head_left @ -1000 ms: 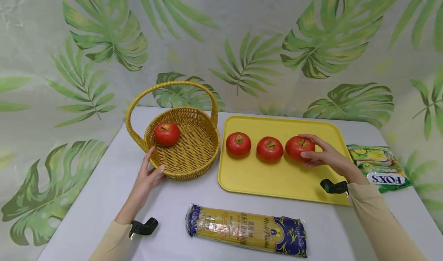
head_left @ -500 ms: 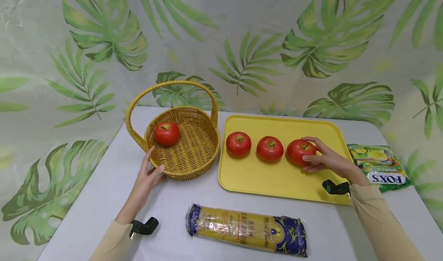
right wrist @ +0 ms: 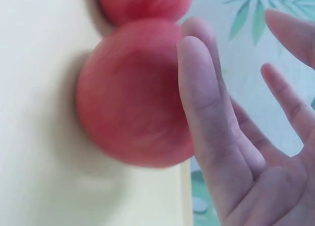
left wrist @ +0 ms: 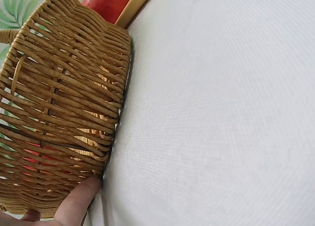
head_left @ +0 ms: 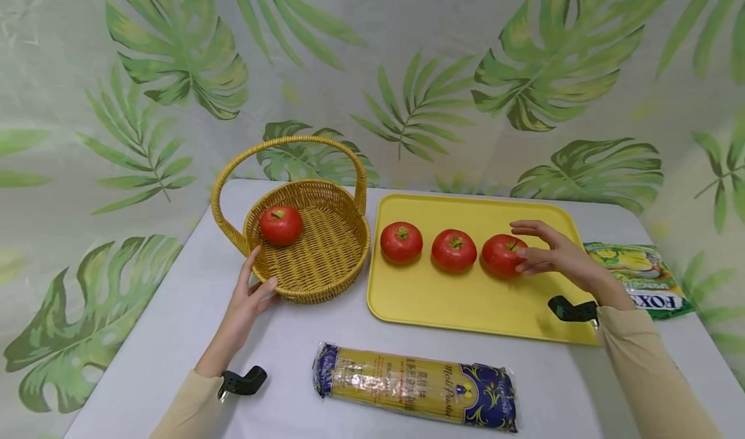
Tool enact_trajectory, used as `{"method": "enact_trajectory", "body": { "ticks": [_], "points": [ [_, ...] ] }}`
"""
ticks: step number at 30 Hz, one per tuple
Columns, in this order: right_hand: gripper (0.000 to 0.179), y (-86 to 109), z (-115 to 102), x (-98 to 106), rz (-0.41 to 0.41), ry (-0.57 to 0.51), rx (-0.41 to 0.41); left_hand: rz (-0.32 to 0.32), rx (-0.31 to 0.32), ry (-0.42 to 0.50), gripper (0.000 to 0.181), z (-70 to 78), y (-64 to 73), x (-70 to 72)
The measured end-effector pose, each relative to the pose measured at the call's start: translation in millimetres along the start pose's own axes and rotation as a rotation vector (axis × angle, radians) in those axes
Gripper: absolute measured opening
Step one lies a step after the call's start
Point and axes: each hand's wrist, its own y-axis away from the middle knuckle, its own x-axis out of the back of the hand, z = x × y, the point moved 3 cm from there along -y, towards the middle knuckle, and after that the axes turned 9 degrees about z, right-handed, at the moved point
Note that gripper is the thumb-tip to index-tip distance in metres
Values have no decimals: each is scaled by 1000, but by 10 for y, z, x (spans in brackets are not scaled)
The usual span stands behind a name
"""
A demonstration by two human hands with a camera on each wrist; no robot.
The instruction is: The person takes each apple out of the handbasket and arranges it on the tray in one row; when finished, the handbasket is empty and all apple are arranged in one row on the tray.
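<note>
A round wicker basket (head_left: 343, 258) with a tall arched handle stands at the left, holding one red apple (head_left: 281, 225). My left hand (head_left: 247, 303) rests against its near left side; in the left wrist view a digit (left wrist: 78, 201) touches the weave low down, by the table. Three more red apples lie in a row on a yellow tray (head_left: 431, 303): a left one (head_left: 401, 242), a middle one (head_left: 454, 251) and a right one (head_left: 502, 256). Beside the right apple is my right hand (head_left: 555, 258), its fingers spread and the thumb close to the apple's side.
A spaghetti pack (head_left: 407, 387) lies across the front of the white table (head_left: 279, 374). A green FOX'S bag (head_left: 646, 277) sits at the right, next to the tray and partly behind my right wrist. Leaf-patterned cloth (head_left: 419, 90) hangs behind the table.
My right hand has let go of the right apple, and its fingers have spread and drawn off to the right. That apple sits slightly nearer than before. The left hand has stayed put.
</note>
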Motion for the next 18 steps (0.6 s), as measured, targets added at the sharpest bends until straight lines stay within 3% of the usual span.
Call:
{"method": "enact_trajectory", "body": {
  "ticks": [8,18],
  "points": [
    [51,-72,-301,-231,-51,-10,71,5,6,-8,70,-6,9,7],
    [49,-338,-658,-876,-209,-55,133,15,13,-19,70,-20,-1,3]
  ]
}}
